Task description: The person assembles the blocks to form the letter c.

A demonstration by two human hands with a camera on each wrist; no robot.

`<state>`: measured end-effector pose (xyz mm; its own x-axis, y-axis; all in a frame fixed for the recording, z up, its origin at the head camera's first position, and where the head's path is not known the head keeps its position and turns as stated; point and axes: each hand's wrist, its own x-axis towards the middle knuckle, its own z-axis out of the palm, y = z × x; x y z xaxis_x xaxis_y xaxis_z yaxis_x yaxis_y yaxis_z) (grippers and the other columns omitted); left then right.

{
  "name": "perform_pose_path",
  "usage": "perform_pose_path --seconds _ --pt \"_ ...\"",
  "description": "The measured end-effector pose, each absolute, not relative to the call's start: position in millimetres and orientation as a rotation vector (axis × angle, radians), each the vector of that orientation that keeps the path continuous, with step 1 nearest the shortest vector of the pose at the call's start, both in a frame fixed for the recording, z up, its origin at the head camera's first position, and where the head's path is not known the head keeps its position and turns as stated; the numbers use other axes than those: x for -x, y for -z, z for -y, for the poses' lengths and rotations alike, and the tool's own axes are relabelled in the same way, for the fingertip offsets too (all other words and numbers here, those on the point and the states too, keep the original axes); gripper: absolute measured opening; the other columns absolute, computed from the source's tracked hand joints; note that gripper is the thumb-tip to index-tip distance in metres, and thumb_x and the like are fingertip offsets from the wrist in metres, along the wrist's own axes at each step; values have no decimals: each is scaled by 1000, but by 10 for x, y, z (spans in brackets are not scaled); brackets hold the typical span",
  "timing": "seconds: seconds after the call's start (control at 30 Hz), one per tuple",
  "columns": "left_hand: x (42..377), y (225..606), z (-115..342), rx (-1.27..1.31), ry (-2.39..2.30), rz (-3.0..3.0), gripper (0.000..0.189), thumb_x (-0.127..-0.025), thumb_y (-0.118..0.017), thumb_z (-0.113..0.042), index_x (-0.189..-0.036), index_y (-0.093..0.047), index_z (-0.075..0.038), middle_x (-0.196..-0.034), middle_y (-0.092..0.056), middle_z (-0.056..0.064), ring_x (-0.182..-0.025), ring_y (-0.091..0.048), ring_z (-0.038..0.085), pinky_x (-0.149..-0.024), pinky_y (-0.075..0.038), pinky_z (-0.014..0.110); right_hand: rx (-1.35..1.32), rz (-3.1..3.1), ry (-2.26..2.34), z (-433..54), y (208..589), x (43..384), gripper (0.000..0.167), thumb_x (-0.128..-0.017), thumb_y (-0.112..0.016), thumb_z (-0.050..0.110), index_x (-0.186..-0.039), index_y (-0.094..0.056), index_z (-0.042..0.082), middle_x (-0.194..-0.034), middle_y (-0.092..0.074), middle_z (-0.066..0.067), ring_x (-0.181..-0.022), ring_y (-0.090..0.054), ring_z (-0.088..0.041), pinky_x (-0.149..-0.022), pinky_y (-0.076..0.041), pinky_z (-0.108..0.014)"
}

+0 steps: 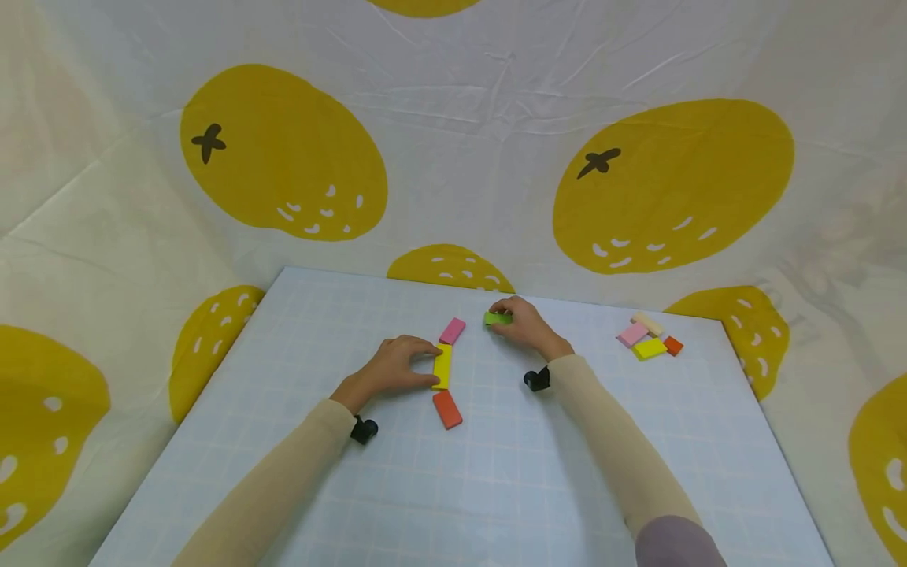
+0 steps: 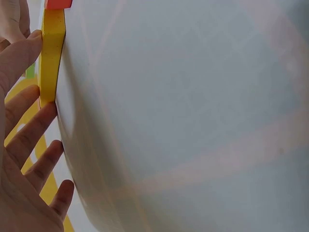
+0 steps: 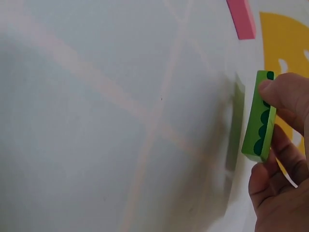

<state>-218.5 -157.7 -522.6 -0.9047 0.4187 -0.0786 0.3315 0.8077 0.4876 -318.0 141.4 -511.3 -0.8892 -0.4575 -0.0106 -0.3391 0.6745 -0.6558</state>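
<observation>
My left hand (image 1: 397, 364) pinches a yellow block (image 1: 442, 367) lengthwise, thumb at the near end and index finger at the far end. In the left wrist view the other fingers are spread beside that yellow block (image 2: 52, 53). A pink block (image 1: 452, 331) lies at its far end and a red-orange block (image 1: 447, 409) at its near end, forming a bent row. My right hand (image 1: 523, 324) holds a light green block (image 3: 259, 116) with dark green scallops between thumb and fingers. The green block's shadow falls apart from it on the table.
On the right of the table (image 1: 319, 504) lies a small pile: a pink block (image 1: 633, 335), a cream block (image 1: 648, 323), a yellow block (image 1: 649, 349) and a red-orange block (image 1: 673, 346). A white cloth with yellow fruit prints (image 1: 283, 150) rises behind the table's far edge.
</observation>
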Motion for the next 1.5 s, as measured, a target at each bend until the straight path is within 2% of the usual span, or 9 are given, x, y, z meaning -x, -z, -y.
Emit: perform_pose_path --seconds 0.63,1.07,1.5 --pt "2196 5240 1553 -541 -692 -2806 56 -85 -81 -51 -134 -69 -27 -137 -67 -4 -136 -53 23 -114 -35 57 665 -2708 986 -1141 5153 3243 33 -96 -71 14 -127 -69 3 -125 -63 -19 -115 -58 -33 -107 -49 -47" --pt "2194 5246 1561 -538 -699 -2797 56 -85 -80 -51 -135 -69 -27 -137 -67 -6 -136 -52 22 -115 -34 56 638 -2700 986 -1093 5223 3238 36 -98 -70 17 -131 -67 3 -130 -61 -17 -118 -56 -32 -111 -47 -47" --pt "2166 5218 1548 -534 -707 -2801 56 -86 -80 -49 -135 -68 -26 -138 -66 -5 -137 -51 23 -116 -34 56 637 -2706 974 -1085 5213 3289 34 -97 -67 6 -131 -68 2 -134 -62 -19 -126 -56 -34 -115 -44 -49"
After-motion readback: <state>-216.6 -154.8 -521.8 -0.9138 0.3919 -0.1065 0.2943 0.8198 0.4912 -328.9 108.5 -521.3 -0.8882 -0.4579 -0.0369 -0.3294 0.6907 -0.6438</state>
